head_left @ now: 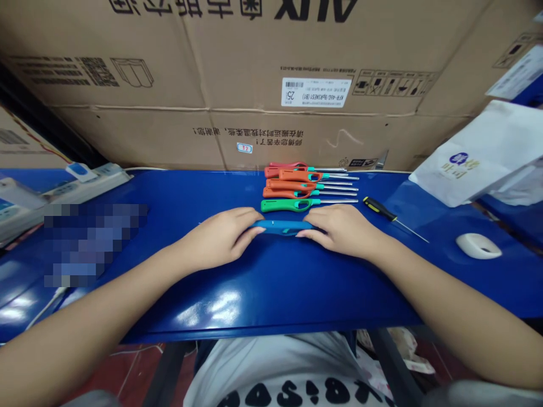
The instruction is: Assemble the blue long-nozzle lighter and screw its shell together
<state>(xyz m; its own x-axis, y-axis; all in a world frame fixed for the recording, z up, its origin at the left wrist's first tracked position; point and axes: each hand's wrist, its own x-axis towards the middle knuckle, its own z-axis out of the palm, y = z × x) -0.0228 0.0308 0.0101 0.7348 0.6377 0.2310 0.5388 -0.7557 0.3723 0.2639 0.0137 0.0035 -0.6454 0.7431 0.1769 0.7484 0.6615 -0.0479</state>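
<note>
A blue long-nosed lighter (282, 225) is held level between both hands just over the blue table. My left hand (227, 234) is closed on its left end, the thumb along the near side. On the right end my right hand (339, 229) pinches the handle with thumb and fingers. Most of the lighter's metal nozzle is hidden by the hands. Just beyond it lies a green lighter (280, 205), its nozzle pointing right. Several red and orange lighters (282, 185) lie in a row behind that, pointing the same way.
A screwdriver (382, 209) lies right of my right hand, with a white rounded object (478, 246) farther right. A white paper bag (479, 152) stands at the back right. Cardboard (237, 85) rises behind the table (288, 299). A power strip (85, 192) and a blurred-out item sit left.
</note>
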